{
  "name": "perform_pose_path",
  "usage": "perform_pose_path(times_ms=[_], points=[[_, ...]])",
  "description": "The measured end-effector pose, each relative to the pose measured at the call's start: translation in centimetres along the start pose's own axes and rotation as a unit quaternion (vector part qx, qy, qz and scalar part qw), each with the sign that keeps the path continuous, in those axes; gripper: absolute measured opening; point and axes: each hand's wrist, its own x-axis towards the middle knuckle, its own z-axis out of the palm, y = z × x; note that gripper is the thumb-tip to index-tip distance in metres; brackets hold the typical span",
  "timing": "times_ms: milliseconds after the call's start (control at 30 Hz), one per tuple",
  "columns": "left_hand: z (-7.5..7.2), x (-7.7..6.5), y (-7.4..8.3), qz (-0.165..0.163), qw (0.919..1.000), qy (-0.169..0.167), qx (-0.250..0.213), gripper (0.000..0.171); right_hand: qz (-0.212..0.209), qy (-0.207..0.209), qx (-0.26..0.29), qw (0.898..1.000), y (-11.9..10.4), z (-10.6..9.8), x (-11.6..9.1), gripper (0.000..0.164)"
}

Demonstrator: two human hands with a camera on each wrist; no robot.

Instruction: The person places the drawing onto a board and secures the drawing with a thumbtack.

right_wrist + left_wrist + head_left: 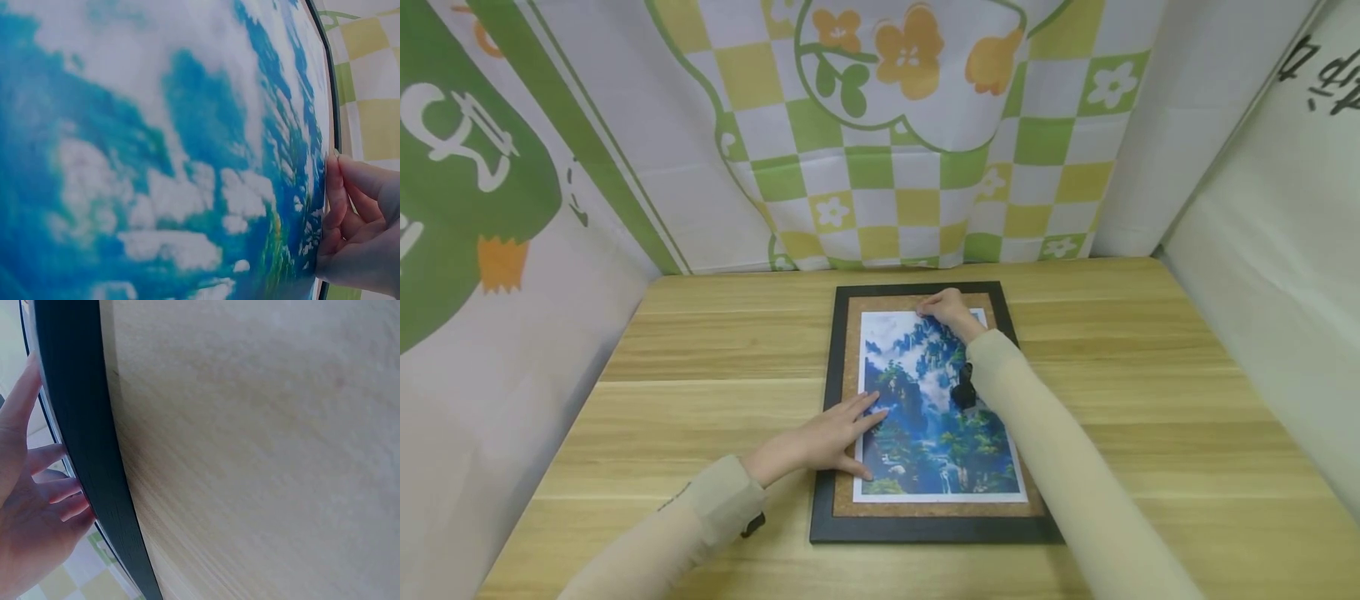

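A landscape print (917,400) of blue mountains, mist and a waterfall lies on a cork board (852,358) with a black frame (823,500). My left hand (827,437) reaches over the frame's left side, its fingers spread and fingertips resting on the print's left edge. At the print's top edge, my right hand (951,310) brings thumb and index fingertips together in a pinch; the other fingers are curled. What sits between those fingertips is hidden; I cannot tell its kind. In the right wrist view the right hand (362,219) is close over the print's surface.
The framed board lies on a wood-grain table (715,358). Behind it hangs a checked curtain (880,183) with flowers, and printed cloth (460,167) covers the left side. A black object (964,390) shows at the right sleeve, over the print.
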Motion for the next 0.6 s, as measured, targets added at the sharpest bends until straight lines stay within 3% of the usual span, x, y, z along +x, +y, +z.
perform_pose_path(times_ms=[600], points=[[0.22, 0.05, -0.16, -0.001, 1.0000, 0.005, -0.001, 0.093, -0.047, 0.020, -0.049, 0.998, -0.07, 0.12, -0.24, 0.020]])
